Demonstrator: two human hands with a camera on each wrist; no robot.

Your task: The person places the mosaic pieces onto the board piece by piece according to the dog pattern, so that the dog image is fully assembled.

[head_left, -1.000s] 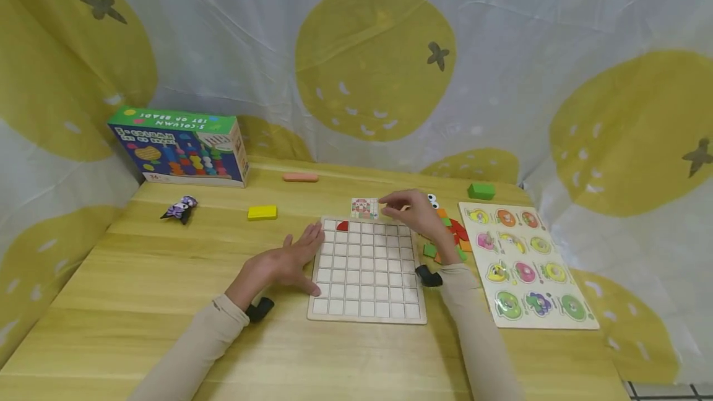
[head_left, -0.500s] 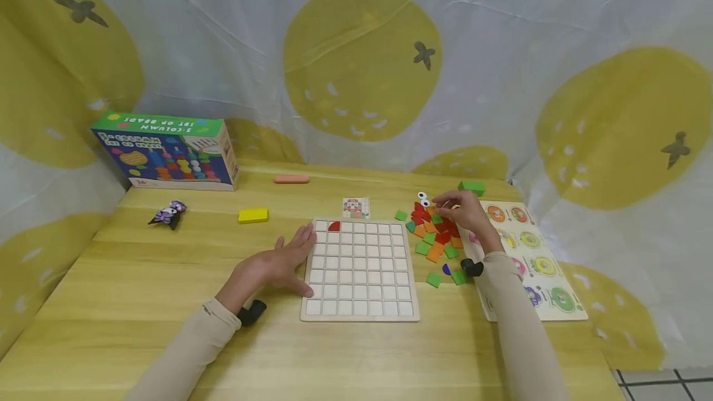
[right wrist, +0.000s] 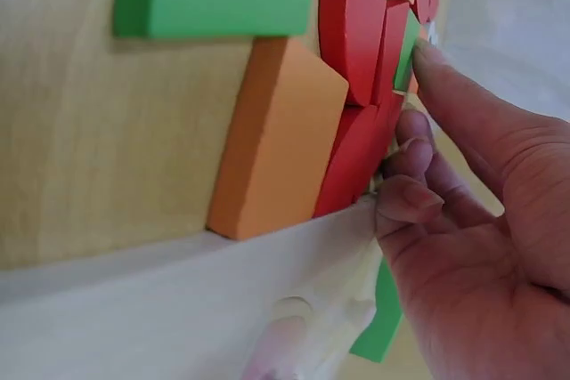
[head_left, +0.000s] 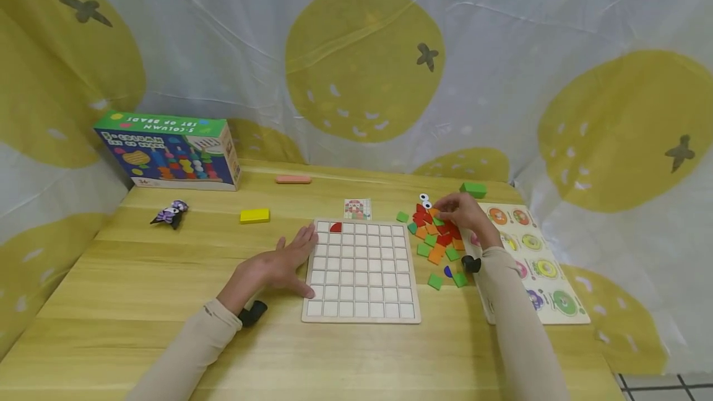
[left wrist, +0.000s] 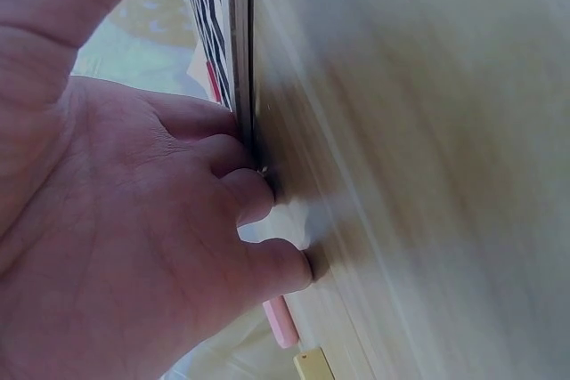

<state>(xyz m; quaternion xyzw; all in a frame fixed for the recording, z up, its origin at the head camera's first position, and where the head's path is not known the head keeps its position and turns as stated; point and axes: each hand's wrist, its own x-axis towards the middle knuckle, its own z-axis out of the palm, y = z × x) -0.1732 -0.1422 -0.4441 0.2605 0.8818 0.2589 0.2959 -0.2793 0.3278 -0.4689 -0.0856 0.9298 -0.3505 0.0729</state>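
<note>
A square wooden grid board [head_left: 361, 265] lies on the table, with one red quarter-round piece [head_left: 336, 227] in its top row. My left hand [head_left: 278, 268] is spread along the board's left side, thumb and fingers at its edge; the left wrist view shows fingertips against that edge and the tabletop. Right of the board is a loose pile of red, orange and green wooden pieces [head_left: 437, 255]. Over the pile's far right part, my right hand [head_left: 466, 214] has its fingertips among the pieces. In the right wrist view one digit touches a green piece [right wrist: 406, 52]; the other fingers are loosely bent.
A small pattern card [head_left: 357, 208] lies behind the board. The fruit puzzle board [head_left: 535, 265] sits at right, partly under my right forearm. Behind the pile is a green block [head_left: 473, 190]. A yellow block [head_left: 254, 216], pink stick [head_left: 293, 179], bow [head_left: 169, 214] and toy box [head_left: 167, 156] are at left.
My right hand has moved right from beside the pattern card to the pile, then lowered its fingers among the pieces. The left hand has stayed at the board's left edge.
</note>
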